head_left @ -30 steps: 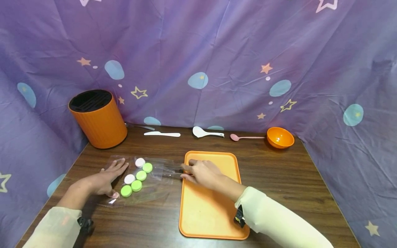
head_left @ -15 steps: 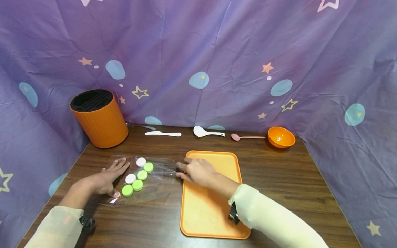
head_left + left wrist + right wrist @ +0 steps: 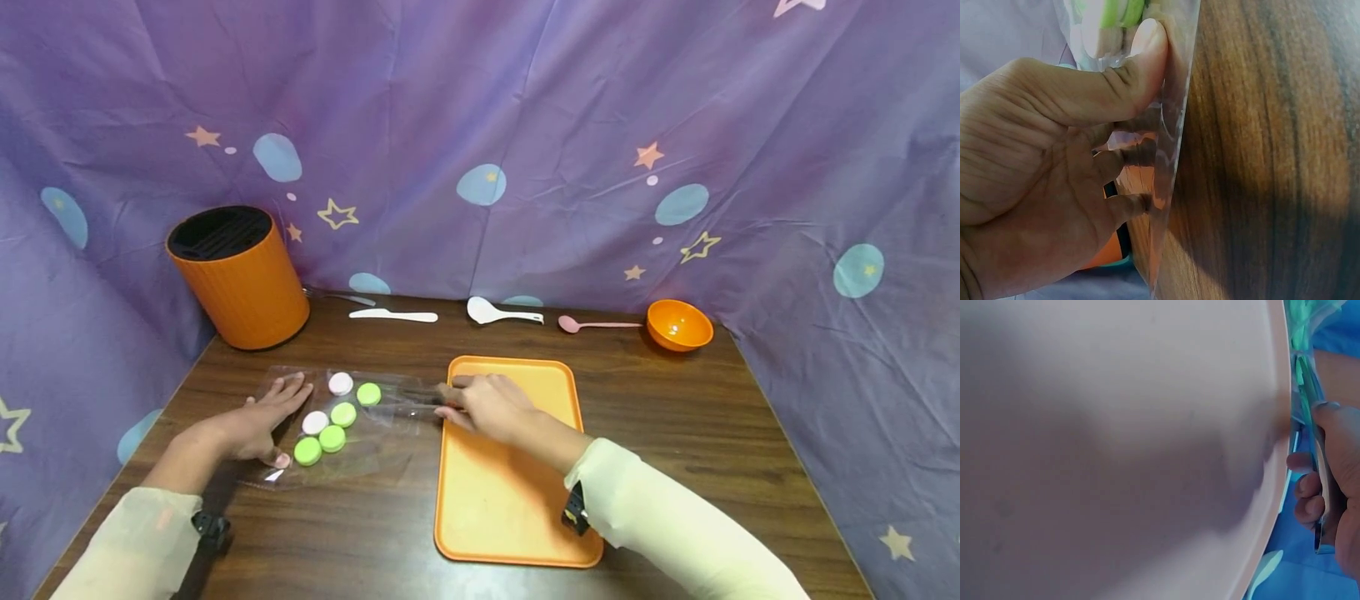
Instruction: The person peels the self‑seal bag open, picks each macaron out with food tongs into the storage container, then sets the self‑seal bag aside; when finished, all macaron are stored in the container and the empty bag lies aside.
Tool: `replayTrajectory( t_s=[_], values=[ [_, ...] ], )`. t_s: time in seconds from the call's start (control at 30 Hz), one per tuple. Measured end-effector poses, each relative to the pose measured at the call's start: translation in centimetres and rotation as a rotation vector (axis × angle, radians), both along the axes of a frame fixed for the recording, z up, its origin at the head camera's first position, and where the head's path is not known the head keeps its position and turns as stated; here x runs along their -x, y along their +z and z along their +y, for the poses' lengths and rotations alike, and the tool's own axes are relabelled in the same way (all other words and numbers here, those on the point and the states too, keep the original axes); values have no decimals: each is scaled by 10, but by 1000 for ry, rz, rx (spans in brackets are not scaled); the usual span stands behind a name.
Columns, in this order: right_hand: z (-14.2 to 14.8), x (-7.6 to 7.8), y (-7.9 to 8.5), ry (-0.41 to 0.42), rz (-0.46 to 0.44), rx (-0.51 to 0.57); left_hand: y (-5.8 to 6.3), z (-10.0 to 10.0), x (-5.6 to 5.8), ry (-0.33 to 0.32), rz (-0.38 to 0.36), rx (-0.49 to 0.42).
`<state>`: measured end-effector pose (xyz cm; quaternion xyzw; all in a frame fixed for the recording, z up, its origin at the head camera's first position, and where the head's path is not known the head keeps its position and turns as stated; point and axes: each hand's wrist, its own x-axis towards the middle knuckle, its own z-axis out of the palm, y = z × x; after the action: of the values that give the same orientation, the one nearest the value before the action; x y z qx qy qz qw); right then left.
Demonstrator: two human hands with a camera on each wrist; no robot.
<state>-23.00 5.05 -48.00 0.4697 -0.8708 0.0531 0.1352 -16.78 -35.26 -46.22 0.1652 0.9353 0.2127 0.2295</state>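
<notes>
At tray's edge (image 3: pixel 441 500), right fingers (image 3: pixel 1309 486) apparently grip tongs (image 3: pixel 1327 481).

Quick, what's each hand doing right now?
Left hand: open, resting on clear plastic.
Right hand: closed, holding metal tongs.

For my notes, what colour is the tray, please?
The tray is orange, showing best in the head view.

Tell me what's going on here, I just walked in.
A person's left hand, fingers spread, rests on clear plastic on the table. Four green discs and two white discs lie within its outline; I can't tell whether they're inside. The right hand grips tongs over the left edge of the tray, pointing toward the discs.
</notes>
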Motion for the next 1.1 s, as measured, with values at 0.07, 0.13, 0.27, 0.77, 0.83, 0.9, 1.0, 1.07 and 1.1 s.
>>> replayTrajectory(
  t_s=[0.07,0.13,0.27,0.77,0.83,0.9,1.0,1.07,1.1],
  values=[
    [5,0,2,2,5,7,0,0,0,0,-1,-1],
    [10,-1,3,-2,11,4,0,0,0,1,-4,-1],
    [20,-4,6,-11,15,-10,0,-1,-1,8,-5,8],
    [86,-17,19,-96,31,93,4,10,0,12,79,80],
    [97,-18,17,-116,21,111,4,9,1,-3,80,52],
    [107,-19,15,-129,13,119,3,7,1,-14,62,10],
    [121,-19,12,-154,11,115,2,3,0,-19,29,-46],
    [128,-19,10,-167,3,108,0,-1,0,-15,5,-73],
    [131,-19,8,-173,-1,104,-1,-3,0,-21,3,-83]
  ],
)
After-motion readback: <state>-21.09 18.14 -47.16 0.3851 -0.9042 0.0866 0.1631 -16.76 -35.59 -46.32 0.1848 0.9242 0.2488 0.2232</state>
